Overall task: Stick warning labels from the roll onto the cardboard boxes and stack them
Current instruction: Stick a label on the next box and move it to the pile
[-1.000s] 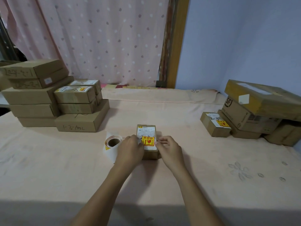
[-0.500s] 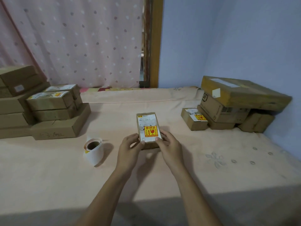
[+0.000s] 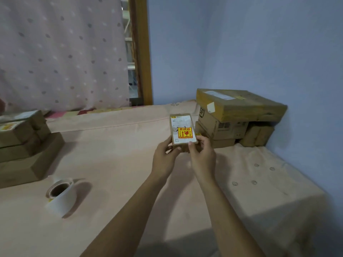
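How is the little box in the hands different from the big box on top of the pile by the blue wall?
The little box is small, held up by both hands, and wears a yellow warning label. The big box is much larger, rests on other boxes, and shows no yellow warning label. Both are brown cardboard.

Left box stack (image 3: 22, 145) cut off by frame edge. Small box (image 3: 182, 129) label print too small to read; lower end hidden behind both hands' fingers (image 3: 192, 145). Rear boxes (image 3: 258, 135) partly hidden beneath larger carton (image 3: 239, 104).

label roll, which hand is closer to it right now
Left. The left hand is on the near left edge of the small box, up and right of the label roll. The right hand holds the box's right side, farther away.
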`<state>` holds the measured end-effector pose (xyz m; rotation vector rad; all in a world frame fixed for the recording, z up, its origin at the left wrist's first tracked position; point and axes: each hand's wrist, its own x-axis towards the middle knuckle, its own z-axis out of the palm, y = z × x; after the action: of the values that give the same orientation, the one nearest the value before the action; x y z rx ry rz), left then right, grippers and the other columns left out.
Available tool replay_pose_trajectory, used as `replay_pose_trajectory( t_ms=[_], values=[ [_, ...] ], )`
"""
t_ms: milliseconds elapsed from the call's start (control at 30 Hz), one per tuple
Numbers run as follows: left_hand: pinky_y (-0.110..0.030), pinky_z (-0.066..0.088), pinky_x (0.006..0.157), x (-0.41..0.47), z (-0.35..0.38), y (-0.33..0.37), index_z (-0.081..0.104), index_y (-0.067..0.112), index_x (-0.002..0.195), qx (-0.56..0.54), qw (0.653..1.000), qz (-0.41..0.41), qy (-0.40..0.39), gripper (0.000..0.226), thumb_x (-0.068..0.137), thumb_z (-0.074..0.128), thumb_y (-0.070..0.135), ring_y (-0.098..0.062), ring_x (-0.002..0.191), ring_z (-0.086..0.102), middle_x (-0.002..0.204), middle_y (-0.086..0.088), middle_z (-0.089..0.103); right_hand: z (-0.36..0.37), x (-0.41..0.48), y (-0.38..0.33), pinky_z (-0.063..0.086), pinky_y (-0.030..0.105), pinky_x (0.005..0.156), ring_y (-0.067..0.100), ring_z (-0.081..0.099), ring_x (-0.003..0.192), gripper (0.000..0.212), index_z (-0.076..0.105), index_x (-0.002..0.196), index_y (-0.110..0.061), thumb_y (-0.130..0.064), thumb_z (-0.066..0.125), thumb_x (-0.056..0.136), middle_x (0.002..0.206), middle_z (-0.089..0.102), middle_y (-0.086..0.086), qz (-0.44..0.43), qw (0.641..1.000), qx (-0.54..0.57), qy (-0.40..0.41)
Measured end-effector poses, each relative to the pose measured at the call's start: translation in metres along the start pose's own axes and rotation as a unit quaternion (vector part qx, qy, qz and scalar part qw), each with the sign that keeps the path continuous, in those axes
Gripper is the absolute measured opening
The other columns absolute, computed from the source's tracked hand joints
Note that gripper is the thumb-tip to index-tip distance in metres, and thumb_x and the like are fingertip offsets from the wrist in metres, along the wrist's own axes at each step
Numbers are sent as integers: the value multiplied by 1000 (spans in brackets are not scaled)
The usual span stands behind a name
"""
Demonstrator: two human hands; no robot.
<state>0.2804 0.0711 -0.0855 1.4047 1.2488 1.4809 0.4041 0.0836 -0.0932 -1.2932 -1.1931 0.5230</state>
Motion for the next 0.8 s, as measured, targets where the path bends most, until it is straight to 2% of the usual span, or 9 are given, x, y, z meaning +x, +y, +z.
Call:
replay_pose_trajectory(
  t_ms=[67, 133, 233, 333, 400, 467, 567, 700, 800],
  values=[
    [-23, 54, 89, 17, 19, 2, 68, 39, 123, -28, 999, -24, -11, 45, 91, 64, 6, -8, 110, 66, 117, 12, 73, -3, 19, 5, 47, 29, 94, 14, 60, 117, 38, 61, 134, -22, -26, 66, 97, 131, 63, -2, 3, 1000, -17, 9],
    [-16, 52, 81, 33, 36, 2, 68, 28, 128, -49, 998, -47, -12, 45, 91, 62, 4, -10, 110, 67, 115, 11, 73, -5, 37, 10, 45, 33, 102, 17, 54, 126, 47, 56, 143, -23, -25, 65, 97, 140, 55, 0, 13, 999, -39, 6],
    [-10, 50, 71, 48, 54, -3, 65, 27, 132, -46, 997, -62, -15, 47, 92, 59, 3, -7, 106, 65, 114, 11, 71, -6, 59, 20, 42, 31, 102, 21, 52, 132, 53, 50, 148, -21, -25, 64, 97, 144, 54, 3, 44, 997, -56, -6],
    [-18, 53, 79, 58, 62, -16, 62, 24, 134, -23, 996, -80, -27, 45, 93, 60, 6, -5, 104, 65, 116, 9, 70, -4, 71, 34, 40, 26, 93, 19, 54, 131, 54, 45, 149, -19, -25, 64, 98, 145, 56, 1, 87, 995, -31, -23],
    [-21, 53, 84, 62, 64, -24, 59, 26, 140, -3, 996, -83, -37, 52, 92, 61, 8, -3, 106, 63, 124, 6, 68, -2, 75, 45, 44, 29, 97, 18, 55, 131, 55, 44, 149, -21, -25, 64, 97, 145, 56, 0, 99, 994, -22, -38],
    [-17, 52, 83, 63, 65, -30, 56, 30, 143, 1, 996, -80, -42, 58, 91, 60, 4, 3, 107, 61, 127, 8, 66, 0, 77, 53, 48, 38, 106, 18, 55, 132, 58, 42, 150, -25, -24, 64, 96, 144, 57, -2, 103, 994, -13, -44],
    [-12, 52, 78, 62, 68, -32, 53, 33, 145, -4, 996, -75, -58, 63, 90, 60, 1, 9, 104, 61, 126, 12, 66, 2, 78, 59, 47, 44, 109, 16, 55, 131, 67, 34, 155, -33, -24, 64, 96, 145, 57, -7, 97, 993, -30, -54],
    [-6, 49, 77, 59, 75, -34, 54, 41, 136, -6, 995, -60, -75, 60, 92, 59, 1, 24, 99, 56, 120, 29, 61, 7, 79, 66, 48, 43, 106, 23, 56, 132, 75, 18, 161, -42, -31, 60, 99, 150, 54, -1, 99, 992, -43, -72],
    [-4, 45, 82, 58, 78, -38, 54, 40, 137, -6, 995, -56, -79, 59, 92, 60, 3, 25, 105, 54, 123, 32, 60, 9, 81, 69, 46, 39, 105, 26, 51, 136, 75, 12, 162, -41, -36, 57, 102, 154, 50, 4, 107, 990, -38, -82]
  ],
)
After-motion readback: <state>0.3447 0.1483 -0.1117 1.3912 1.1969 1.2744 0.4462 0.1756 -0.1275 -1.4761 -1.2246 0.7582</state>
